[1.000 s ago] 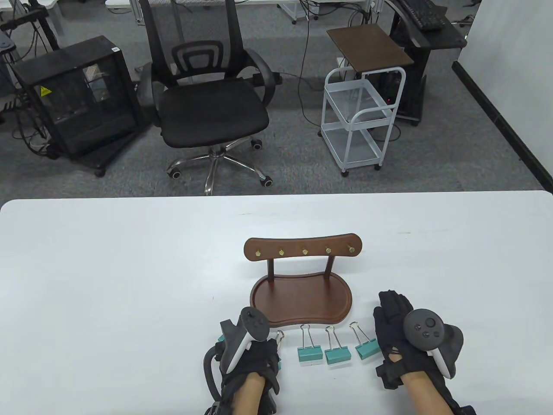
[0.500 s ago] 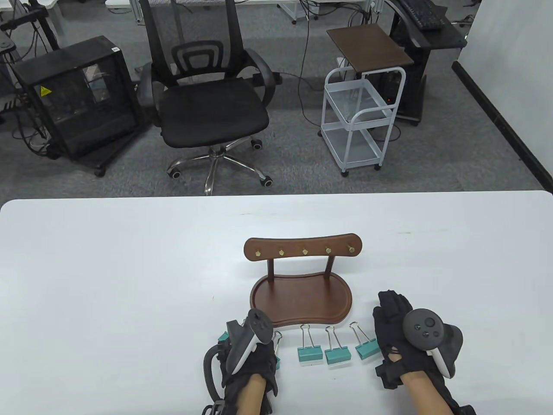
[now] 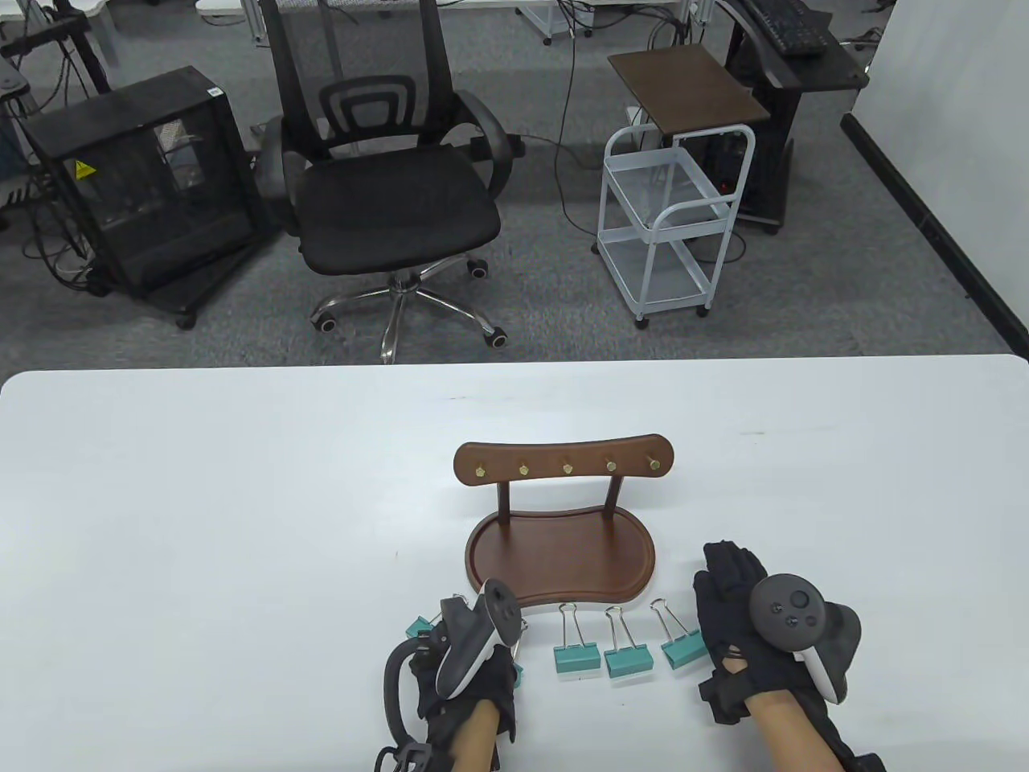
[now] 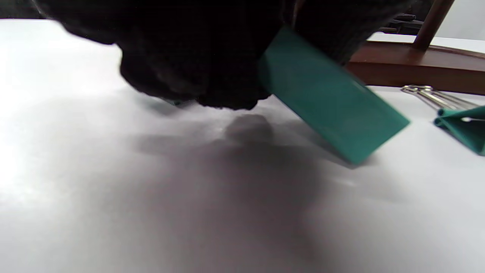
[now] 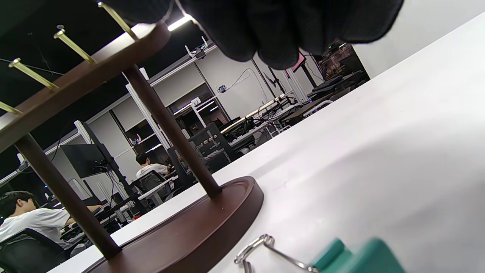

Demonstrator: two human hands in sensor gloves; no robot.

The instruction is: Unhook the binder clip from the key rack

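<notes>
The brown wooden key rack (image 3: 563,464) stands mid-table, and all its brass hooks are bare. My left hand (image 3: 470,671) is at the near edge, left of the rack's tray (image 3: 563,555). It holds a teal binder clip (image 4: 326,94), tilted with its lower edge at the table. A sliver of this clip shows in the table view (image 3: 518,674). Three more teal clips (image 3: 629,659) lie in a row in front of the tray. My right hand (image 3: 727,567) rests flat and empty on the table, just right of the rightmost clip (image 3: 683,648).
Another bit of teal (image 3: 418,626) shows left of my left hand. The rack's posts and base (image 5: 212,223) rise close in the right wrist view. An office chair (image 3: 394,201) and a white cart (image 3: 675,225) stand beyond the table's far edge.
My left hand has rolled and shifted slightly right, and its tracker now hides the wire handle that showed beside it. The right hand and the three clips have not moved.
</notes>
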